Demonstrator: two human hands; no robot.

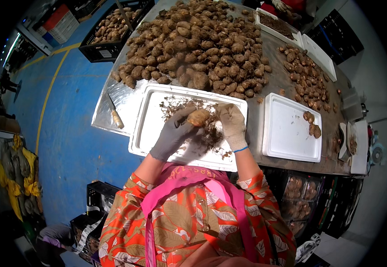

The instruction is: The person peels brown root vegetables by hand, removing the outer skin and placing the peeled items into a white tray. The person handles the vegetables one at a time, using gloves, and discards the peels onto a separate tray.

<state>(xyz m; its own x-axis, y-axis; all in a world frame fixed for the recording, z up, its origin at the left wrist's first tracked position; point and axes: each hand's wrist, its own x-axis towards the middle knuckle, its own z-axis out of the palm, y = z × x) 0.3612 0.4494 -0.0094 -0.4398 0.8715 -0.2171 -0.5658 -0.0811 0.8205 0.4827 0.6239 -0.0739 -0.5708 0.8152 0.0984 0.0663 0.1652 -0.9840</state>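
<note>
My left hand (176,132), in a grey work glove, holds a brown taro corm (198,117) above a white foam tray (141,133). To the right of the corm, my right hand (232,123) is curled in a beige knit glove with a blue cuff edge. Its fingertips are turned away, so whatever may be in them is hidden. Loose root hairs and peelings (210,138) lie in the tray below both hands. Beyond the tray's far edge rises a large heap of hairy taro corms (200,50). A knife with a wooden handle (116,117) lies left of the tray on the metal table (105,105).
At the right, a second white tray (287,130) holds several corms. Behind it lies a smaller taro pile (305,76). A black crate of tubers (111,30) stands beyond the table's left edge. Across the table is another person's gloved hand (282,6), near a tray of debris (275,25).
</note>
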